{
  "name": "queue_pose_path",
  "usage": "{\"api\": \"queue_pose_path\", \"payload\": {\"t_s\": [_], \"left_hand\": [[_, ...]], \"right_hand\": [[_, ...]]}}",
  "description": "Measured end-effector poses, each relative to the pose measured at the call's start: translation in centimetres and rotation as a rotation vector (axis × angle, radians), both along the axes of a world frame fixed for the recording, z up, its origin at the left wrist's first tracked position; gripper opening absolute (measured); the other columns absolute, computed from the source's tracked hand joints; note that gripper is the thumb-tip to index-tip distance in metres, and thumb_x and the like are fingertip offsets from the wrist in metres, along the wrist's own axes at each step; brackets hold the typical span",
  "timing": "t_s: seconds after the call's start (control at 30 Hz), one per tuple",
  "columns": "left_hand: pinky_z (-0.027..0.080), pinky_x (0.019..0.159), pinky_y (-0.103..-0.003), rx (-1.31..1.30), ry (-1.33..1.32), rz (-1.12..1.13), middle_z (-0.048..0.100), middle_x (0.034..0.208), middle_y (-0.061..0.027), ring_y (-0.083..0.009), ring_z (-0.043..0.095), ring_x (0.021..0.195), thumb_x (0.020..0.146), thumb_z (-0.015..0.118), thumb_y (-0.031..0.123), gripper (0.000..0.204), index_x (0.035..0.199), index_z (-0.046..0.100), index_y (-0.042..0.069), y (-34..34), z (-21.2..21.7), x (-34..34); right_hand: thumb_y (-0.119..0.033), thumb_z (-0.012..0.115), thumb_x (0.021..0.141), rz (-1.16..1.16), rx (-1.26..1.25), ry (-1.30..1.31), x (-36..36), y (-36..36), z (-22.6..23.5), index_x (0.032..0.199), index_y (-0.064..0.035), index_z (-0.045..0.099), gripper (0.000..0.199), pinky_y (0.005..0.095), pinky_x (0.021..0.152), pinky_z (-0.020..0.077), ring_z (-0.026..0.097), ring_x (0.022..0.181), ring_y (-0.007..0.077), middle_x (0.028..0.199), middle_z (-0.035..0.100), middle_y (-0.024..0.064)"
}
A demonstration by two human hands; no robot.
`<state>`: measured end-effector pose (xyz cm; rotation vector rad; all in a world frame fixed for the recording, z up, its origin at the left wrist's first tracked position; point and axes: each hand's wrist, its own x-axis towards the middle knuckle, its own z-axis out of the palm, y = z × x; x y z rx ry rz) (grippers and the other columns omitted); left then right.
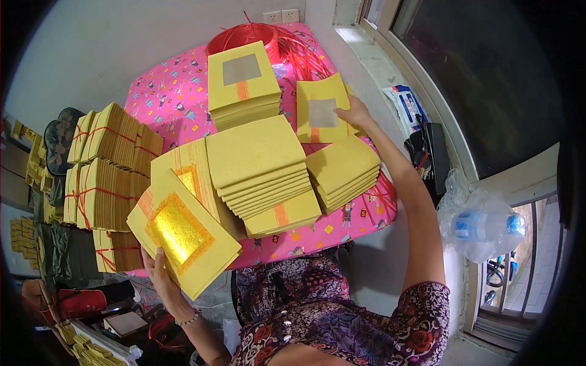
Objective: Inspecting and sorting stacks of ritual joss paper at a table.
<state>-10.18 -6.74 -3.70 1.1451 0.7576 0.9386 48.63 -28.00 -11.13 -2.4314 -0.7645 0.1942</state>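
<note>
My left hand [161, 276] grips the lower left edge of a few yellow joss paper sheets [210, 241], tilted, with a shiny gold foil square on top. At the right, my right hand [355, 116] pinches the edge of a joss paper sheet with a silver square [308, 91], thumb on its face. Between the hands a folded joss paper stack [256, 149] lies on flat sheets, and a smaller folded stack [345, 161] sits to its right. Behind stands a tall stack of silver-square sheets [244, 94]. More gold-foil sheets [162, 160] lie partly under the left-hand ones.
The table has a pink patterned cover [165, 85]. Joss paper bundles [110, 183] tied with red string are piled at the left. A red basin [268, 38] and loose red strips [311, 61] are at the back. A bagged plastic bottle [488, 224] hangs by the window at right.
</note>
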Motion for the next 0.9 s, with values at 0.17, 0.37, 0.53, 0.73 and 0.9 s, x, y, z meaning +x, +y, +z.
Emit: {"api": "queue_pose_path", "payload": {"t_s": [0.17,0.37,0.53,0.73,0.9], "left_hand": [[0.047,0.093,-0.031,0.004,0.015,0.026,0.055,0.128,-0.0138,-0.0190,0.058,0.111,0.093,0.053,0.002,0.048,0.138,0.037,-0.003,-0.3,0.2,0.0],[0.047,0.093,-0.031,-0.016,0.001,-0.002,0.055,0.128,-0.0134,-0.0187,0.058,0.111,0.093,0.053,0.002,0.048,0.138,0.037,-0.003,-0.2,0.2,0.3],[0.048,0.093,-0.031,-0.010,-0.014,0.016,0.056,0.127,-0.0134,-0.0180,0.058,0.111,0.093,0.053,0.002,0.049,0.139,0.036,-0.003,-0.1,0.2,0.0],[0.050,0.088,-0.030,-0.011,0.049,0.013,0.058,0.123,-0.0146,-0.0181,0.061,0.105,0.091,0.056,0.004,0.052,0.139,0.036,-0.003,-0.1,0.3,-0.1],[0.051,0.087,-0.029,0.006,0.032,0.018,0.059,0.121,-0.0148,-0.0183,0.061,0.104,0.091,0.057,0.005,0.053,0.138,0.036,-0.003,-0.6,0.7,0.5]], "right_hand": [[-0.036,0.073,0.074,0.040,-0.017,0.041,-0.8,0.3,0.6,0.124,-0.0017,0.054,0.063,0.0407,0.093,0.0458,0.059,0.108,0.0354,0.113,0.063,0.0211],[-0.032,0.072,0.075,-0.058,-0.170,-0.153,0.6,0.1,-1.3,0.127,0.0001,0.050,0.065,0.0421,0.094,0.0448,0.058,0.109,0.0366,0.108,0.062,0.0224],[-0.022,0.072,0.074,-0.037,0.071,0.304,-0.2,2.5,1.8,0.116,-0.0004,0.054,0.051,0.0359,0.067,0.0545,0.067,0.070,0.0231,0.084,0.067,0.0123],[-0.018,0.071,0.077,0.046,0.127,0.303,-1.5,6.6,4.4,0.111,0.0047,0.053,0.045,0.0277,0.044,0.0472,0.059,0.050,0.0134,0.068,0.062,0.0085],[-0.016,0.073,0.077,0.073,0.043,0.316,-2.1,8.1,5.2,0.106,0.0039,0.052,0.041,0.0289,0.043,0.0479,0.059,0.048,0.0145,0.068,0.061,0.0093]]}}
